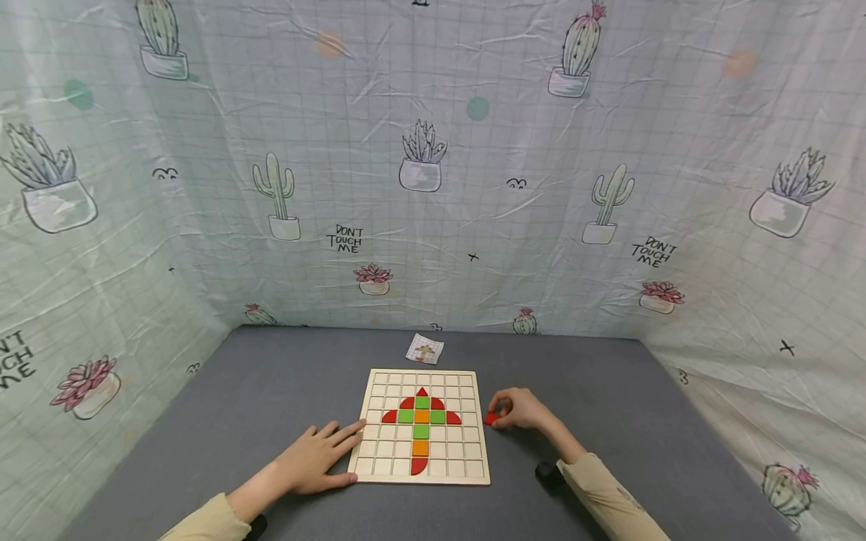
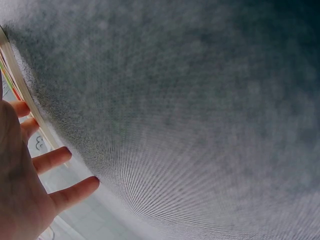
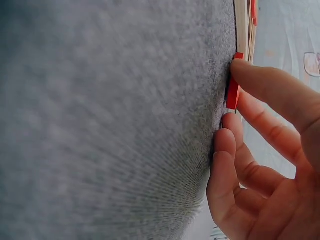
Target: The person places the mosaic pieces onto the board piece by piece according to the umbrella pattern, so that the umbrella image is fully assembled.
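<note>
A square wooden grid board (image 1: 457,451) lies on the grey table. Red, green and orange pieces (image 1: 422,432) sit in its cells in an arrow-like pattern topped by a small red triangle (image 1: 422,391). Spread along the board's left edge, the fingers of my left hand (image 1: 314,460) are straight and touch the rim. Just off the right edge, my right hand (image 1: 521,410) pinches a red piece (image 1: 491,418) between thumb and fingers. In the right wrist view this red piece (image 3: 233,90) appears edge-on, close to the tabletop; its full outline is partly hidden.
Behind the board lies a small paper card (image 1: 425,349) printed with a similar coloured pattern. The grey table (image 1: 284,391) extends on both sides. A hanging cloth (image 1: 433,225) with cactus drawings encloses the back and sides.
</note>
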Demonstrator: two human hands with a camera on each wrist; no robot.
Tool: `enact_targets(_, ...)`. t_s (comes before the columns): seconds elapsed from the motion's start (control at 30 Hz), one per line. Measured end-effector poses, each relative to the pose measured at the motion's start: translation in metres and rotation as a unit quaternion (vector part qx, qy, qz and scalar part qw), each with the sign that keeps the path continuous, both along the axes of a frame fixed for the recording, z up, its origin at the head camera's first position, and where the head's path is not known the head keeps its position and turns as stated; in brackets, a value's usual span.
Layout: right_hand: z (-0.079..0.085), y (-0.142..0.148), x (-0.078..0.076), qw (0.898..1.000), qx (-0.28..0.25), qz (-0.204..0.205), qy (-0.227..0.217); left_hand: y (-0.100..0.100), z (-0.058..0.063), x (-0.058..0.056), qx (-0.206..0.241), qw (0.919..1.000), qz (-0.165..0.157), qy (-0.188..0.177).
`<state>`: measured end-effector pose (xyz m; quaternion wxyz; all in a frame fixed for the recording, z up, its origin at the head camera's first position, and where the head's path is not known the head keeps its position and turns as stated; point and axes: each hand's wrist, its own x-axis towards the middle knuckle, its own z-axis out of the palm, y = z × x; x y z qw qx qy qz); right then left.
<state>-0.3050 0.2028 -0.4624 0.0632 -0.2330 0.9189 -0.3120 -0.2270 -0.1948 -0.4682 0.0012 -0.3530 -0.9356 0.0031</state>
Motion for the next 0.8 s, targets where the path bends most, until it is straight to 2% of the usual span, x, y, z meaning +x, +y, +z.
enact_targets(0.53, -0.0010, 0.0057, 0.0027, 0.999, 0.005, 0.022, -0.026, -0.0003, -0.0013, -0.0003, 0.001, 1.0000, 0.000, 0.003)
enact_targets(0.8, -0.0005, 0.0084, 0.0062, 1.000, 0.016, 0.021, -0.003, -0.0006, -0.0021, -0.0004, 0.001, 1.0000, 0.001, 0.006)
